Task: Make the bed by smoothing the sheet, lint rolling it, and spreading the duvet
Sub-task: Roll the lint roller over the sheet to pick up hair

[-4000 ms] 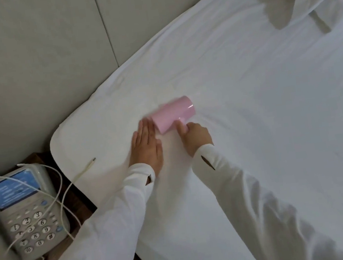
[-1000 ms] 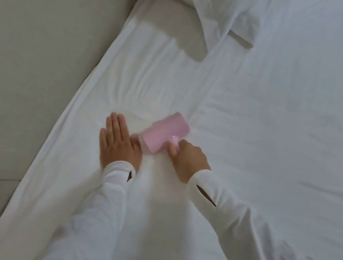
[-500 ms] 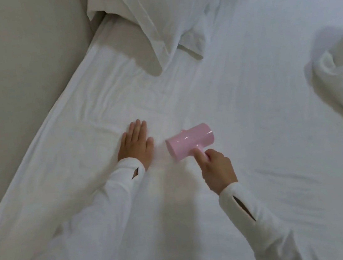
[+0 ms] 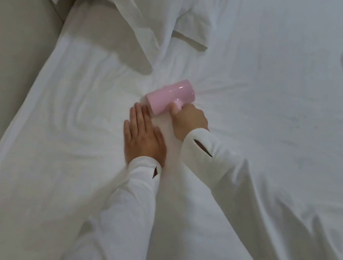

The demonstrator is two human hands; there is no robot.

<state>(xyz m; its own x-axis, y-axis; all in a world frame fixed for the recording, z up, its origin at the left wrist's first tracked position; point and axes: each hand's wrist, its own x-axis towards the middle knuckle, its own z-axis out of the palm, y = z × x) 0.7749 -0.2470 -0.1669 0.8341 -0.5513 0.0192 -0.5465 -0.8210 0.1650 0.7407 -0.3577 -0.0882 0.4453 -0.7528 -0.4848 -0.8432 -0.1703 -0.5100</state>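
Lint rolling a wrinkled white cotton bed sheet (image 4: 262,117) with 2 bare hands.

Right hand (image 4: 189,121) closed around the handle of a glossy pink cylindrical lint roller (image 4: 170,98), roller lying across the sheet near the middle of the bed. Left hand (image 4: 142,138) open and flat, palm down, fingers together, pressed on the sheet just beside the roller's left end. Both arms in long white sleeves with thumb slits. Rumpled white pillow (image 4: 161,6) well beyond the roller, at the padded beige headboard (image 4: 3,53). Folds fanning out around the hands.
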